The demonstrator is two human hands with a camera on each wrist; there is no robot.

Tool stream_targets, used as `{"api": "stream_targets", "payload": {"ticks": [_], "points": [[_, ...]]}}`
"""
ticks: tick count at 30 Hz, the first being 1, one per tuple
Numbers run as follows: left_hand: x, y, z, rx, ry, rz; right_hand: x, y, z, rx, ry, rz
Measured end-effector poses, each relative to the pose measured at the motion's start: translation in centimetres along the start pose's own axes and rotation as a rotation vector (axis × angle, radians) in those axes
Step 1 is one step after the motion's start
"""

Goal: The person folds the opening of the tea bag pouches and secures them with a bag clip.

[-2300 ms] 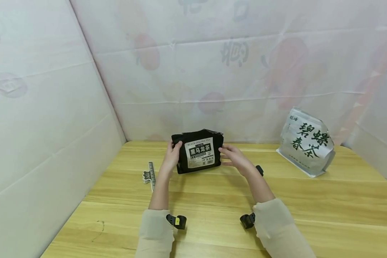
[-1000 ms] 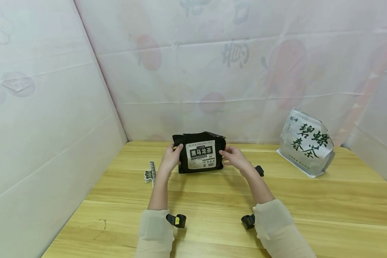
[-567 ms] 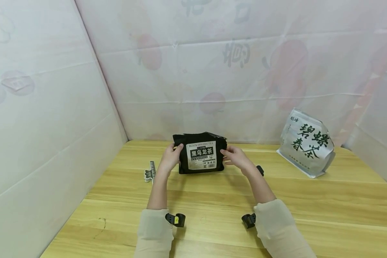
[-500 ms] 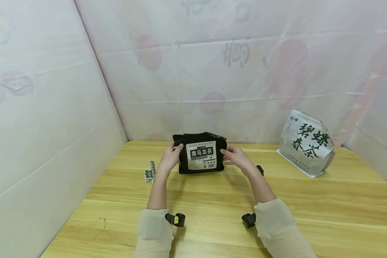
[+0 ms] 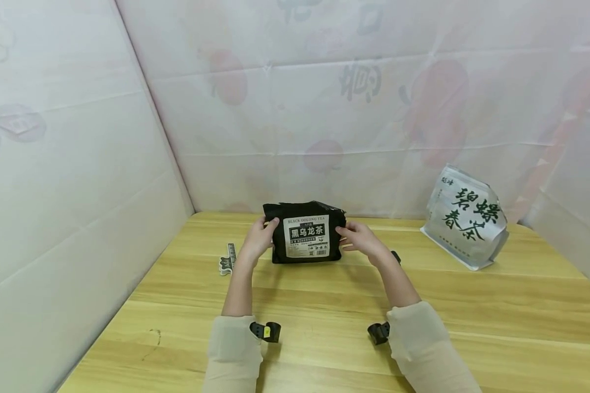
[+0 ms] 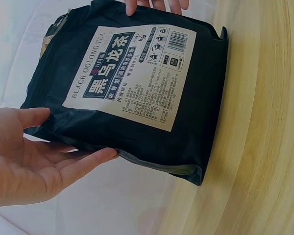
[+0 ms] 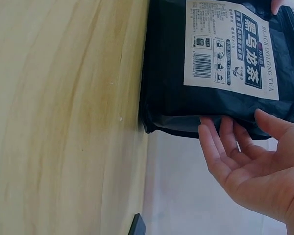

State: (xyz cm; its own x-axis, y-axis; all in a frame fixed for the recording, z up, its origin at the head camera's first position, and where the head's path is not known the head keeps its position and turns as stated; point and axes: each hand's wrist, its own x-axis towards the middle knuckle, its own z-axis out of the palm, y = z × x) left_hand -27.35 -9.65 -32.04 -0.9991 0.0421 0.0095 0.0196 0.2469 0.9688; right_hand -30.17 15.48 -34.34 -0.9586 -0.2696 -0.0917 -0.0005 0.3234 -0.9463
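A black bag of oolong tea (image 5: pixel 307 254) with a pale label stands upright at the back middle of the table. My left hand (image 5: pixel 259 240) holds its left side, thumb on the front face and the other fingers round the side edge. On the opposite side, my right hand (image 5: pixel 361 240) has its thumb against the front and its fingers behind the side fold. The left wrist view shows the bag (image 6: pixel 137 137) with its bottom edge at the wood. From the right wrist, the fingertips (image 7: pixel 206 128) are seen right at the side fold, some hidden behind it.
A white tea bag (image 5: pixel 464 218) with green characters stands at the back right. Left of my left forearm lies a small clip (image 5: pixel 228 261) with a piano-key pattern. A small black object (image 5: pixel 395 256) shows behind my right wrist. Pale cloth (image 5: pixel 295 120) hangs behind the table (image 5: pixel 319 316).
The black tea bag has shifted slightly right and its bottom edge has turned more level. My right hand's spread fingers have drawn in against its side. Over the last half second both hands barely move.
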Motion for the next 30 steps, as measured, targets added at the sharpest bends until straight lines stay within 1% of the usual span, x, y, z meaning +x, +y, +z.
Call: {"api": "stream_targets", "payload": {"ticks": [8,17,24,30], "points": [[0.03,-0.17,-0.1,-0.019,-0.015,-0.008,0.04,0.04,-0.27,-0.017,-0.035,-0.006],[0.0,-0.1,-0.09,0.005,-0.02,-0.006,-0.11,0.03,-0.51,-0.035,-0.054,-0.003],[-0.26,0.19,-0.27,-0.004,-0.036,-0.011,-0.26,-0.16,-0.78,-0.055,-0.082,-0.005],[-0.37,0.28,-0.39,-0.001,-0.051,-0.011,-0.3,-0.32,-0.71,-0.078,-0.107,0.01]]}}
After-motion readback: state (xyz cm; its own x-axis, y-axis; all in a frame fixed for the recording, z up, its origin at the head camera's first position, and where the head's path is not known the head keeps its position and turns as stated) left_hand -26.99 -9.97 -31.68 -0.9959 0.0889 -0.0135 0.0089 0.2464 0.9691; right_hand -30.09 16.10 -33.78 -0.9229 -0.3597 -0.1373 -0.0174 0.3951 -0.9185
